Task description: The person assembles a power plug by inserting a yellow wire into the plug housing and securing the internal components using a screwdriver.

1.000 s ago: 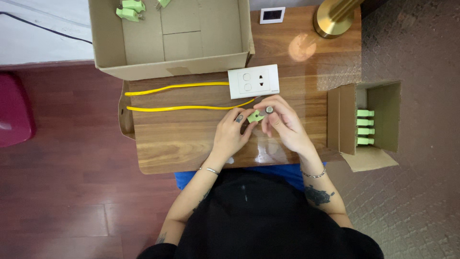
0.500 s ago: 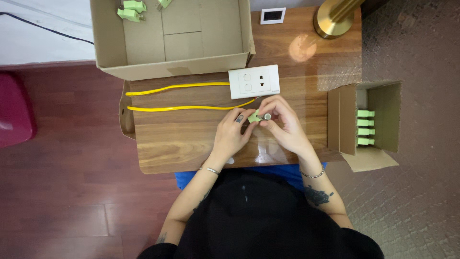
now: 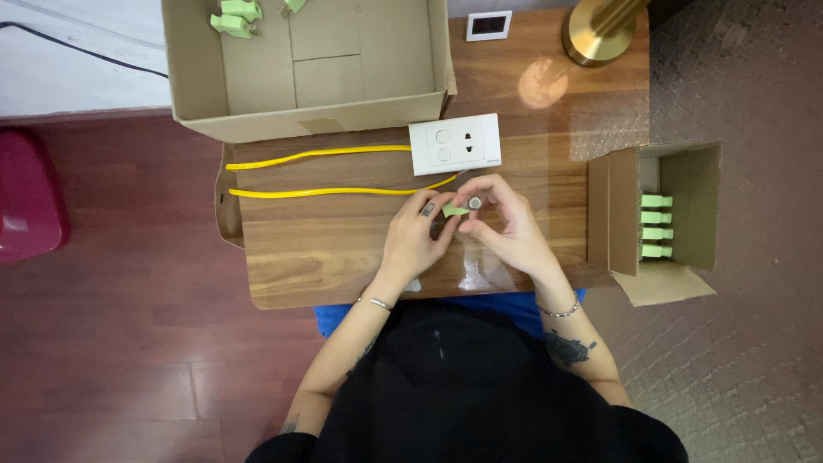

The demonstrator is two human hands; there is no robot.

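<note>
Hands met over the middle of the table (image 3: 326, 257). Left hand (image 3: 413, 243) pinched a small green connector (image 3: 454, 209) at its fingertips; right hand (image 3: 504, 225) was closed on a small round grey part (image 3: 474, 203) pressed to the connector's end. Part too small to identify; how the two pieces joined was hidden by the fingers.

Connector sat between the two hands, just below a white socket plate (image 3: 454, 143) lying flat on the table. Two yellow wires (image 3: 326, 190) ran left from the plate; the lower wire's end passed behind the fingers, its tip not visible.

Far side: large open cardboard box (image 3: 360, 77), top edge cut off, with a few green connectors (image 3: 236, 17) in its upper left corner. Right of the table: smaller open cardboard box (image 3: 690, 201) holding a stacked row of green connectors (image 3: 656, 225). Small white square frame (image 3: 489, 25) at the table's far edge; brass lamp base (image 3: 596, 34) beside it, partly out of frame.
</note>
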